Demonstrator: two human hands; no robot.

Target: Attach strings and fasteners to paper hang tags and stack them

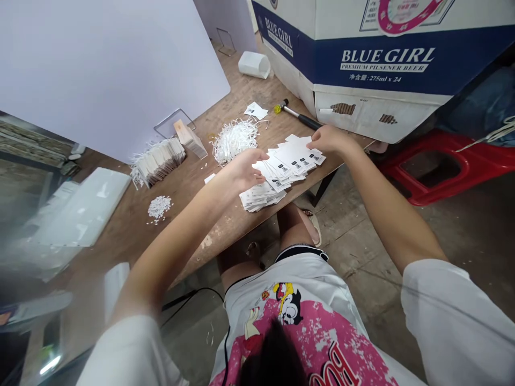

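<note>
A fan of white printed tags (pixel 295 156) lies overlapped near the table's front edge. My left hand (pixel 250 167) is at the fan's left end, thumb and fingers apart and against the tag edges. At the far right end, my right hand (pixel 332 140) has its fingers closed on the edge of the tags. Beneath the fan and toward me sits a thicker stack of white tags (pixel 262 198). Behind my left hand is a tangled heap of white strings (pixel 235 140). A few loose tags (pixel 256 110) lie beyond the heap.
A row of strung tags (pixel 159 161) stands by a small card block (pixel 190 139). Small white bits (pixel 160 207) lie in a pile on the wooden table (pixel 193 214). A hammer (pixel 300 114) rests near the beer carton (pixel 378 107). A red stool (pixel 446 166) stands at right.
</note>
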